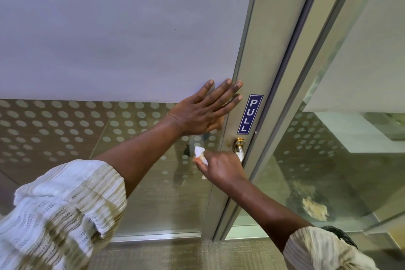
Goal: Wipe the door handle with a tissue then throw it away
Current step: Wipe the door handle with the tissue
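A brass and steel door handle [239, 145] is fixed to the metal frame of a glass door [254, 68], just below a blue PULL sticker [250, 114]. My right hand [221, 165] is wrapped around the handle's upper part with a white tissue [199, 153] bunched in its grip; tissue shows at the thumb side and against the handle. My left hand [203, 109] lies flat with fingers spread on the door, above and left of the handle, its fingertips on the frame. Most of the handle is hidden under my right hand.
The door's upper panel is frosted [122, 28]; its lower glass carries a pattern of dots [65, 125]. A second glass panel [328, 149] stands to the right of the frame. Carpeted floor [197, 254] runs along the door's bottom edge.
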Demonstrator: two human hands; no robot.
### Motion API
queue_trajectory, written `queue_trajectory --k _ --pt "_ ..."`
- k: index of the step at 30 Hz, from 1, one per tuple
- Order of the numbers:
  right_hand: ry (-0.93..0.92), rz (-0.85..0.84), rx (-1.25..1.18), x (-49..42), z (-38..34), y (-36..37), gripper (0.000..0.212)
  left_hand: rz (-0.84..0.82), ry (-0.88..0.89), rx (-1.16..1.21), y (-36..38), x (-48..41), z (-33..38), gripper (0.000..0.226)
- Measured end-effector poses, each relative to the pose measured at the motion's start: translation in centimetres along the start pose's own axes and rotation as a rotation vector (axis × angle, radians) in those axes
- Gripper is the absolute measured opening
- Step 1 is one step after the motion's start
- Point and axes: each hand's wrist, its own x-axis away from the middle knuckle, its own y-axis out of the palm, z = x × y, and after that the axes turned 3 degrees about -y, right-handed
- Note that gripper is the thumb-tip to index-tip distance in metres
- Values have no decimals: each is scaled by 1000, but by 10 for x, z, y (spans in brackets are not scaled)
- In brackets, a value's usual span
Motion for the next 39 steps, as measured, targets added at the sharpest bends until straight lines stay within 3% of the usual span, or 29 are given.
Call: queue_trajectory --k 10,13,16,18,23,28,32,35,39 --pt "294 -175 -3 -38 -46 4 26 23 -16 -27 0 1 0 72" --pt "111 -66 5 -27 -32 9 29 30 -26 -31 1 1 0 73" --pt "-150 40 -7 0 -2 18 45 30 -27 -33 1 1 0 75" --pt "-220 44 4 13 22 19 52 26 -23 -42 1 2 -1 75" --pt "-325 17 -35 24 65 13 29 31 -14 -61 -2 2 -1 72" --pt "-106 88 -36 14 25 7 50 43 -15 -67 -1 1 -1 71" --pt "170 -133 -103 -3 1 -6 60 52 -21 -74 0 1 0 72" --pt "324 -261 -203 -26 -20 -9 52 55 -23 -75 0 0 0 70" --pt "387 -191 -140 -40 -40 -2 27 44 -14 -85 -1 0 0 70"
